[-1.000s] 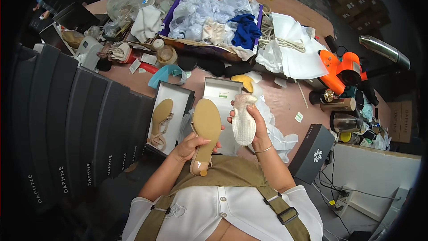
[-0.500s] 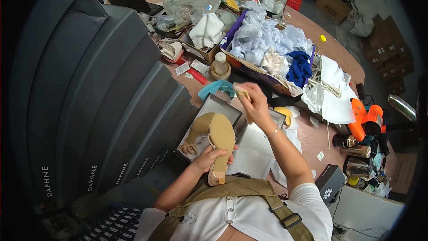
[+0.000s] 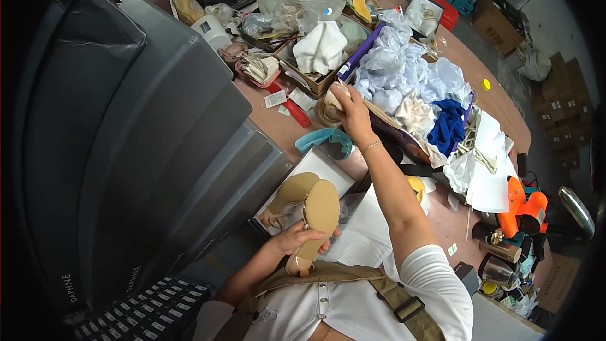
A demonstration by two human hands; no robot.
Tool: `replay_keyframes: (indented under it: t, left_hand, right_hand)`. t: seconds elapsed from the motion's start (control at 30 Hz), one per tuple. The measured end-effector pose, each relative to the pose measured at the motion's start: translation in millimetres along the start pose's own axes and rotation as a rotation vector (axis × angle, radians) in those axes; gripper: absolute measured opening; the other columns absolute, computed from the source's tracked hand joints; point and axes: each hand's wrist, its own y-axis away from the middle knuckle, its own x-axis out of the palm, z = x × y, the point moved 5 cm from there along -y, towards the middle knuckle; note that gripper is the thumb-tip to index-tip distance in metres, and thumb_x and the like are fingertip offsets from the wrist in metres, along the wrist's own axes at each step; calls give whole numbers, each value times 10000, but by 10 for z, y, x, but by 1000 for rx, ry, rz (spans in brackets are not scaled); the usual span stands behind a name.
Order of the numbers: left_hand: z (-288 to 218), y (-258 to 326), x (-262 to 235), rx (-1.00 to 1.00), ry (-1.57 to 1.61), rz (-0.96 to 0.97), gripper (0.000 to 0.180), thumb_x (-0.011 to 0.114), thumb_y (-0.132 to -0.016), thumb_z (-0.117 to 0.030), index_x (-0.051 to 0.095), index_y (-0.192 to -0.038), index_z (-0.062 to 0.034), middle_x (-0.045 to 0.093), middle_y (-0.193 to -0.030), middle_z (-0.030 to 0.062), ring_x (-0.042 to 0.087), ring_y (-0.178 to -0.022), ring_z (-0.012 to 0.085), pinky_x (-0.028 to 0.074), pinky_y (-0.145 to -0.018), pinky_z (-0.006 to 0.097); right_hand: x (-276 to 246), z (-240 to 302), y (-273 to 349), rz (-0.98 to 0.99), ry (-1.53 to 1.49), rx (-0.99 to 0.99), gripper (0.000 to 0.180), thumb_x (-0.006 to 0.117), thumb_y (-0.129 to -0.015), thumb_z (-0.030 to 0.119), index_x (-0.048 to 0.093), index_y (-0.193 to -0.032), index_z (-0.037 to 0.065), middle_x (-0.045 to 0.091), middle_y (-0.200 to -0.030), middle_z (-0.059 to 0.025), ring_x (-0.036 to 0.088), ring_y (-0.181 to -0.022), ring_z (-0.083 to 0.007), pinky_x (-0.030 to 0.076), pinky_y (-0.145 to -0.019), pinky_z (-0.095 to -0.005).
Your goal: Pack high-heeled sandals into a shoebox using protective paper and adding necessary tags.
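Observation:
My left hand (image 3: 298,239) is wrapped round the heel end of a tan sandal (image 3: 320,208), its sole turned up toward me. The other tan sandal (image 3: 284,199) lies in an open shoebox (image 3: 323,170) just beyond. My right arm stretches forward across the table. My right hand (image 3: 353,112) is closed on a pale cloth (image 3: 334,96) at the small bottle, which the hand and cloth mostly cover. Below the bottle a round tan holder (image 3: 327,115) partly shows. Whether the cloth presses on the bottle I cannot tell.
Stacked dark shoeboxes (image 3: 170,107) rise at my left. A teal tape ring (image 3: 315,141) and a red-handled tool (image 3: 295,112) lie near my right hand. A purple-edged box holds crumpled plastic bags (image 3: 394,66). An orange tool (image 3: 527,208) stands at the right.
My right hand has moved forward with the cloth, from above the shoebox to the bottle. My left hand keeps hold of the sandal. The whole view has shifted slightly.

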Motion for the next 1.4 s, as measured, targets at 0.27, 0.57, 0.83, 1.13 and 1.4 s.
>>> replay_keyframes:
  t: [0.27, 0.57, 0.83, 1.13, 1.4]
  left_hand:
    - [207, 24, 203, 44, 101, 69, 390, 501, -916, -150, 453, -1266, 15, 541, -1222, 173, 597, -835, 159, 523, -687, 291]
    - [291, -11, 136, 20, 5, 37, 332, 615, -879, -104, 504, -1175, -6, 581, -1121, 143, 600, -776, 153, 520, -635, 298]
    - [111, -80, -64, 39, -76, -8, 287, 616, -896, -131, 542, -1138, 6, 591, -974, 96, 586, -747, 131, 507, -630, 288]
    - [309, -70, 105, -8, -123, 11, 269, 636, -849, -38, 542, -1099, -5, 618, -825, 74, 611, -716, 134, 533, -642, 281]
    - [690, 111, 628, -122, -237, 25, 208, 638, -804, 9, 586, -1005, 23, 606, -757, 45, 599, -650, 116, 510, -583, 247]
  right_hand:
    - [-1192, -164, 670, -735, -717, 511, 370, 575, -885, 3, 497, -1246, 10, 588, -1081, -130, 628, -938, -259, 547, -798, -390]
    - [-969, 37, 621, -584, -298, 314, 482, 638, -791, -41, 540, -1248, 72, 560, -1178, -137, 604, -1004, -277, 524, -819, -368]
    - [-303, 110, 119, 0, 88, 203, 448, 604, -826, 113, 553, -1267, 171, 469, -1258, -196, 551, -1071, -365, 482, -868, -399]
    - [-1326, 1416, 1677, 162, -233, 240, 282, 648, -801, 43, 610, -1081, 47, 581, -1018, -143, 599, -918, -308, 496, -792, -336]
    - [-1376, 1646, 2368, 196, -18, 232, 298, 628, -755, 73, 563, -1045, 99, 559, -962, -112, 611, -782, -330, 509, -588, -387]
